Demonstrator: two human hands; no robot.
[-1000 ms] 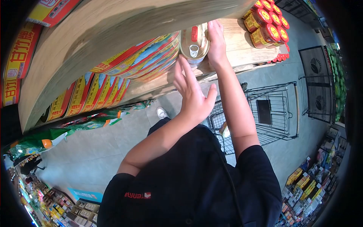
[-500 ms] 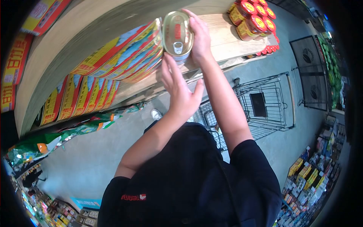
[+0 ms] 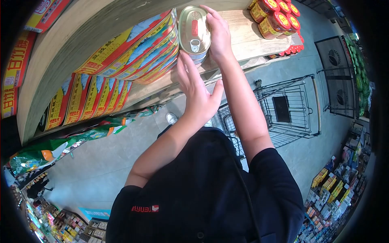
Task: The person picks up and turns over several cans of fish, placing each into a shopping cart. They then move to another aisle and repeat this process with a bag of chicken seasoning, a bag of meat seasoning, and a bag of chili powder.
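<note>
My right hand (image 3: 219, 34) grips an oval tin can (image 3: 194, 32) with a pull-tab lid and a red label, holding it on edge against the stack of flat red, yellow and blue tins (image 3: 137, 52) on the wooden shelf (image 3: 251, 40). My left hand (image 3: 198, 95) is just below the can, fingers spread and empty, its fingertips close to the can's lower edge and the shelf's front.
Red-lidded jars (image 3: 277, 18) stand at the shelf's right end. More yellow and red tins (image 3: 89, 101) fill the shelf below, with green bags (image 3: 60, 143) under them. A black wire shopping cart (image 3: 283, 111) stands on the grey floor to my right. Product racks (image 3: 332, 194) line the aisle.
My right hand has pushed the can left along the shelf, up against the tin stack. My left hand stayed open just under it.
</note>
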